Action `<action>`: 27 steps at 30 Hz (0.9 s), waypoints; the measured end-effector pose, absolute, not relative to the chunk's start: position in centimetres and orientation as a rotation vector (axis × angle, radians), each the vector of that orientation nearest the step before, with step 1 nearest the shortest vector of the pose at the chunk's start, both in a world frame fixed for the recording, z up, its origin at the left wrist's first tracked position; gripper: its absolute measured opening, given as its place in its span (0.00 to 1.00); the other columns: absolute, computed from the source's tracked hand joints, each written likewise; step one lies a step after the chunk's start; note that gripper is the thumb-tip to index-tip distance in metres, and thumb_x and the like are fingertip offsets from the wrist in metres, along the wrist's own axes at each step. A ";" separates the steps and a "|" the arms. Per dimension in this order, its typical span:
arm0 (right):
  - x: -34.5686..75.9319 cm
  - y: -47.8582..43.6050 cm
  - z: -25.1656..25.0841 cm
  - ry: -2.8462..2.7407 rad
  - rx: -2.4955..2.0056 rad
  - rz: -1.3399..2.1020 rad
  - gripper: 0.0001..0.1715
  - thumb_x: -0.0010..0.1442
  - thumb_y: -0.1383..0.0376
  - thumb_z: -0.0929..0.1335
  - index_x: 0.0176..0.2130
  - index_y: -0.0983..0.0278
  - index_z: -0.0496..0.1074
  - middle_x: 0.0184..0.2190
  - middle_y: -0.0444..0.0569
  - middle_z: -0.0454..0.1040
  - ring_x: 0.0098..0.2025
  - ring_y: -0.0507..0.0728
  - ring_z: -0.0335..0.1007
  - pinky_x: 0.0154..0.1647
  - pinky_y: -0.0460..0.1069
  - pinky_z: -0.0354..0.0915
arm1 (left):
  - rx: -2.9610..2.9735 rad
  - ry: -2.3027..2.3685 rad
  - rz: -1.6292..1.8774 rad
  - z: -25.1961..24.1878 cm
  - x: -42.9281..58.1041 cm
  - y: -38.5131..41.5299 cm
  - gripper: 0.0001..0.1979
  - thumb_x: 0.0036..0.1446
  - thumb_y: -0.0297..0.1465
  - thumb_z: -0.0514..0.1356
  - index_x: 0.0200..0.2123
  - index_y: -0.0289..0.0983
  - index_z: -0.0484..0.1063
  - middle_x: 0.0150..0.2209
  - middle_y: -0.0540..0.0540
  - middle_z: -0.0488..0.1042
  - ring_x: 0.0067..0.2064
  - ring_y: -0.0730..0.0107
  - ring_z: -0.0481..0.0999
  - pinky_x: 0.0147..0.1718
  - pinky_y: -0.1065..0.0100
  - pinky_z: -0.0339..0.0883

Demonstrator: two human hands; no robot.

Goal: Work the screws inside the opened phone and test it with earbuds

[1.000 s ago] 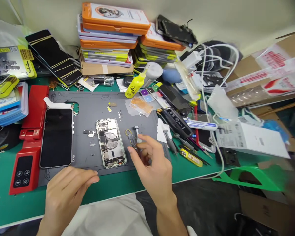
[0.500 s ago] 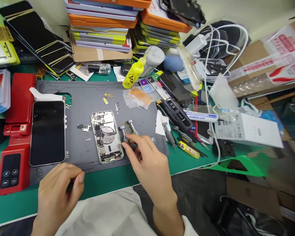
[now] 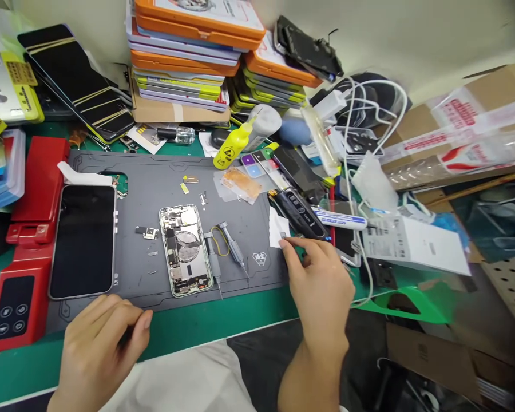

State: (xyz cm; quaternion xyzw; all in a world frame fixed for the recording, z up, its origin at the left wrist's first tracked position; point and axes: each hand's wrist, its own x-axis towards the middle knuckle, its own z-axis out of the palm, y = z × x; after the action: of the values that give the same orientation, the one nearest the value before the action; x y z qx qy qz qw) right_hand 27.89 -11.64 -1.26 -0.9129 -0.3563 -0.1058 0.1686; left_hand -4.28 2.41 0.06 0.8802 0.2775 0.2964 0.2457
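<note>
My right hand [image 3: 320,274] pinches a grey screwdriver [image 3: 282,234] at the edge of a white paper scrap [image 3: 276,226]; only the screwdriver's end shows past my fingers. My left hand [image 3: 105,337] rests curled by the mat's front edge, below a dark-screened phone [image 3: 83,240], with nothing visible in its fingers. Between my hands, an opened phone [image 3: 186,252] lies on the grey mat [image 3: 133,171], its inner parts exposed. Two grey screwdrivers [image 3: 232,246] lie on its right, a yellow loop [image 3: 227,240] near their tops. A small metal bracket [image 3: 148,232] sits on its left.
A red device [image 3: 23,286] with touch buttons flanks the mat at left. Tiny parts [image 3: 191,179] lie above the opened phone. A yellow bottle [image 3: 234,146] stands behind. A black tool [image 3: 300,214], cables and boxes crowd the right; stacked orange cases [image 3: 197,34] rise at the back.
My right hand has let go of the grey screwdrivers beside the opened phone and moved right to another one by the paper scrap. My left hand has stayed nearly still; the view has shifted slightly.
</note>
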 end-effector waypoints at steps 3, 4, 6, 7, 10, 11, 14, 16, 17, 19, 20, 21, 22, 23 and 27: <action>28.1 -11.7 -1.0 -1.020 -2.643 -0.283 0.29 0.76 0.45 0.63 0.45 0.61 0.83 0.47 0.53 0.80 0.39 0.59 0.72 0.34 0.52 0.52 | 2.360 0.801 0.805 0.2 -4.3 2.3 0.11 0.76 0.26 0.57 0.36 0.41 0.68 0.27 0.55 0.73 0.29 0.76 0.70 0.33 0.72 0.64; 28.2 -11.7 -1.0 -1.027 -2.654 -0.278 0.29 0.76 0.45 0.63 0.44 0.61 0.83 0.47 0.53 0.80 0.38 0.59 0.72 0.33 0.52 0.52 | 2.339 0.820 0.806 0.3 -4.3 2.2 0.11 0.76 0.27 0.56 0.37 0.41 0.68 0.27 0.55 0.73 0.28 0.76 0.70 0.33 0.72 0.64; 28.4 -11.6 -0.9 -1.015 -2.634 -0.262 0.27 0.73 0.46 0.64 0.41 0.62 0.82 0.46 0.54 0.79 0.36 0.59 0.71 0.33 0.53 0.53 | 2.301 0.857 0.804 0.4 -4.3 2.0 0.10 0.76 0.27 0.56 0.37 0.41 0.68 0.27 0.56 0.74 0.28 0.76 0.70 0.32 0.72 0.65; 28.3 -11.5 -0.8 -0.977 -2.596 -0.266 0.24 0.72 0.47 0.66 0.41 0.62 0.81 0.43 0.54 0.79 0.34 0.58 0.70 0.33 0.53 0.54 | 2.284 0.873 0.807 0.4 -4.3 1.9 0.10 0.76 0.28 0.56 0.37 0.41 0.69 0.27 0.55 0.74 0.27 0.77 0.70 0.32 0.72 0.65; 27.0 -11.1 -0.5 -0.796 -2.367 -0.323 0.15 0.70 0.53 0.69 0.47 0.61 0.75 0.36 0.50 0.79 0.30 0.58 0.72 0.33 0.53 0.62 | 2.236 0.909 0.797 0.6 -4.4 1.8 0.09 0.75 0.30 0.58 0.38 0.41 0.70 0.27 0.55 0.75 0.26 0.77 0.71 0.30 0.72 0.66; 26.2 -10.9 -0.3 -0.747 -2.261 -0.368 0.13 0.70 0.55 0.69 0.49 0.60 0.72 0.35 0.48 0.79 0.29 0.57 0.73 0.32 0.52 0.65 | 2.218 0.912 0.789 0.6 -4.4 1.9 0.09 0.75 0.30 0.59 0.38 0.41 0.71 0.27 0.56 0.75 0.26 0.78 0.72 0.30 0.73 0.67; 23.9 -10.2 0.1 -0.743 -1.941 -0.413 0.10 0.69 0.60 0.69 0.47 0.59 0.65 0.35 0.46 0.80 0.24 0.54 0.73 0.26 0.50 0.68 | 2.177 0.891 0.766 0.7 -4.6 2.0 0.09 0.76 0.34 0.61 0.38 0.42 0.73 0.29 0.57 0.77 0.28 0.80 0.75 0.32 0.75 0.68; 22.8 -9.8 0.0 -0.838 -1.818 -0.238 0.09 0.70 0.62 0.70 0.47 0.60 0.66 0.37 0.47 0.81 0.24 0.53 0.73 0.24 0.48 0.69 | 2.161 0.860 0.758 0.7 -4.6 2.2 0.09 0.75 0.37 0.63 0.39 0.43 0.75 0.32 0.57 0.80 0.31 0.80 0.78 0.35 0.77 0.70; 22.5 -9.6 -0.2 -0.881 -1.790 -0.158 0.09 0.71 0.63 0.70 0.49 0.60 0.67 0.38 0.48 0.82 0.25 0.52 0.74 0.24 0.47 0.70 | 2.153 0.848 0.756 0.6 -4.7 2.2 0.09 0.75 0.38 0.64 0.39 0.43 0.76 0.33 0.56 0.80 0.33 0.79 0.80 0.37 0.77 0.71; 22.4 -9.3 -0.8 -0.928 -1.789 -0.088 0.08 0.73 0.64 0.69 0.50 0.60 0.68 0.41 0.49 0.82 0.28 0.51 0.76 0.28 0.46 0.73 | 2.135 0.861 0.753 0.3 -4.8 2.3 0.10 0.73 0.40 0.66 0.39 0.44 0.78 0.35 0.55 0.82 0.36 0.78 0.81 0.40 0.77 0.72; 22.5 -9.2 -1.0 -0.935 -1.796 -0.090 0.08 0.73 0.64 0.69 0.51 0.60 0.67 0.42 0.49 0.82 0.29 0.51 0.77 0.29 0.46 0.74 | 2.128 0.876 0.752 0.2 -4.9 2.3 0.10 0.73 0.41 0.66 0.38 0.44 0.79 0.36 0.55 0.82 0.37 0.77 0.82 0.40 0.76 0.73; 22.5 -9.2 -1.2 -0.939 -1.801 -0.102 0.08 0.73 0.64 0.68 0.51 0.60 0.67 0.43 0.50 0.82 0.30 0.51 0.78 0.30 0.46 0.75 | 2.125 0.894 0.751 0.1 -5.0 2.3 0.11 0.73 0.42 0.67 0.38 0.45 0.80 0.36 0.54 0.83 0.37 0.76 0.82 0.41 0.76 0.73; 22.6 -9.2 -1.4 -0.944 -1.800 -0.113 0.08 0.73 0.65 0.69 0.51 0.60 0.67 0.43 0.50 0.82 0.31 0.51 0.78 0.31 0.46 0.75 | 2.129 0.906 0.755 0.0 -5.1 2.2 0.11 0.72 0.43 0.67 0.38 0.45 0.80 0.37 0.54 0.83 0.38 0.75 0.82 0.41 0.76 0.74; 22.7 -9.2 -1.5 -0.953 -1.796 -0.118 0.08 0.73 0.65 0.69 0.52 0.60 0.67 0.43 0.50 0.82 0.32 0.51 0.78 0.32 0.46 0.76 | 2.139 0.911 0.761 -0.1 -5.1 2.1 0.11 0.72 0.43 0.67 0.38 0.45 0.80 0.37 0.54 0.83 0.38 0.75 0.83 0.41 0.76 0.74; 22.6 -9.3 -1.9 -0.984 -1.779 -0.121 0.10 0.72 0.66 0.69 0.52 0.60 0.68 0.43 0.50 0.83 0.35 0.52 0.81 0.34 0.46 0.77 | 2.178 0.920 0.774 0.1 -4.8 1.5 0.08 0.72 0.40 0.67 0.40 0.46 0.83 0.39 0.55 0.85 0.39 0.75 0.85 0.44 0.77 0.77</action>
State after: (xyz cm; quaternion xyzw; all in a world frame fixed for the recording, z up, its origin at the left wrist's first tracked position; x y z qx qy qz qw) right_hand 22.57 -9.29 -1.94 -0.7436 -0.4112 -0.0507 0.5247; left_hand -4.77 1.47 0.10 0.8290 0.3504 0.2946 0.3212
